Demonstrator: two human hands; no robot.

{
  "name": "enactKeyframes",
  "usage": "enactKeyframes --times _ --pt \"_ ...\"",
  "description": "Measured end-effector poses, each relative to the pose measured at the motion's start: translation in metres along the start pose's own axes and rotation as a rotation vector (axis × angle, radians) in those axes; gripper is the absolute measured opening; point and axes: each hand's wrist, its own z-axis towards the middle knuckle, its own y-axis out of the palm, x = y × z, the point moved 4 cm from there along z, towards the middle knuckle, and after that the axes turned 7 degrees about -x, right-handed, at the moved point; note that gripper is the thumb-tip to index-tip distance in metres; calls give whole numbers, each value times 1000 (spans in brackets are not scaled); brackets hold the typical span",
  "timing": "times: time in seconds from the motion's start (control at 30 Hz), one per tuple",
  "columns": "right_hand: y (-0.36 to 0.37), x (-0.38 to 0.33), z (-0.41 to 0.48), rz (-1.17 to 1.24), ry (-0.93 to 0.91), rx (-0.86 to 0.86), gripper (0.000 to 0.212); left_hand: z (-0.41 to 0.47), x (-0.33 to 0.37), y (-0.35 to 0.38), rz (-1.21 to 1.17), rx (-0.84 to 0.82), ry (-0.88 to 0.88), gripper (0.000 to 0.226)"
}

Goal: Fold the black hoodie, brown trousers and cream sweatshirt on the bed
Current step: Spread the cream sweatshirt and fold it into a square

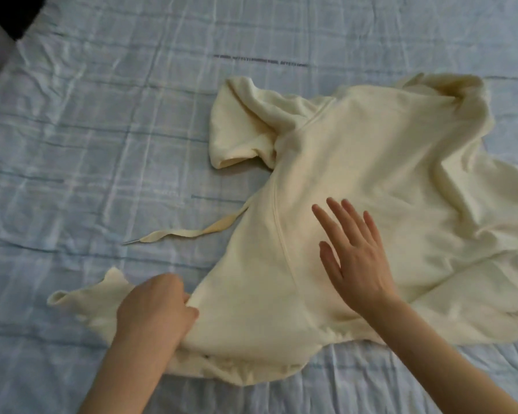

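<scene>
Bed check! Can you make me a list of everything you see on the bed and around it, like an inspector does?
Surface: pale blue checked bed sheet, wrinkled.
Job's things: cream sweatshirt spread out but rumpled, not yet folded; its drawstring trails onto the sheet. Black hoodie and brown trousers not in view.
Clutter: nothing seen.
Grippers: left hand grips the sweatshirt near its lower left edge, fingers curled. Right hand is open and flat, fingers straight, on or just over the middle of the sweatshirt.
Cables: nothing seen.
Surroundings: dark shape past the bed's top left corner, too blurred to tell what it is.
</scene>
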Motion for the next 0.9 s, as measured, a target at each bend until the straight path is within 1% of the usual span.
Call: enactKeyframes --times 0.03,0.07,0.1,0.13,0.17,0.2,0.23,0.27,0.3,0.37,0.43,0.47,0.53,0.57,0.63,0.67,0.7,0.73,0.8,0.83,0.87,0.9 --pt "-3 4 10 -17 6 7 57 6 12 -18 -12 124 42 26" --pt "-7 8 20 -28 15 23 58 14 27 -36 -92 249 105 25" --pt "-11 12 31 -37 22 45 58 25 45 -52 -241 329 188 26" --pt "-16 16 44 -43 26 67 58 38 66 -64 -420 340 259 30" --pt "-20 19 58 -40 32 84 58 54 89 -71 -563 282 306 38" --pt "-22 23 72 -32 41 91 57 68 111 -73 -621 201 328 46" --pt "-23 25 85 -26 47 86 57 79 132 -70 -592 148 335 52" --pt "-23 26 96 -26 46 79 58 87 146 -64 -541 147 332 53" --pt "-22 27 105 -27 36 75 59 91 156 -59 -511 189 327 50" --pt "-24 28 116 -12 -1 81 59 91 159 -51 -537 274 326 38" --pt "-31 31 124 19 -55 97 57 89 152 -45 -590 287 304 31" --pt "-37 32 129 34 -86 99 56 88 146 -46 -628 288 283 32" --pt "-50 33 145 46 -148 99 52 93 131 -57 -821 340 206 34" --pt "-57 31 158 58 -175 103 50 101 122 -66 -947 394 142 40" --pt "-69 23 192 122 -193 112 49 124 108 -85 -1166 464 -19 64" --pt "-73 18 212 160 -178 99 51 138 105 -93 -1243 454 -92 75" --pt "-74 13 231 187 -150 61 56 151 105 -98 -1292 429 -130 82" --pt "-71 7 248 194 -116 -3 62 163 107 -104 -1306 410 -124 80" --pt "-55 6 272 174 -18 -206 74 177 108 -114 -1267 413 -32 56" --pt "-46 9 276 179 33 -301 73 178 105 -120 -1238 447 3 45" --pt "-40 13 277 222 59 -344 65 178 99 -127 -1218 491 31 38" --pt "-39 15 278 291 60 -316 55 176 88 -136 -1197 543 54 35"
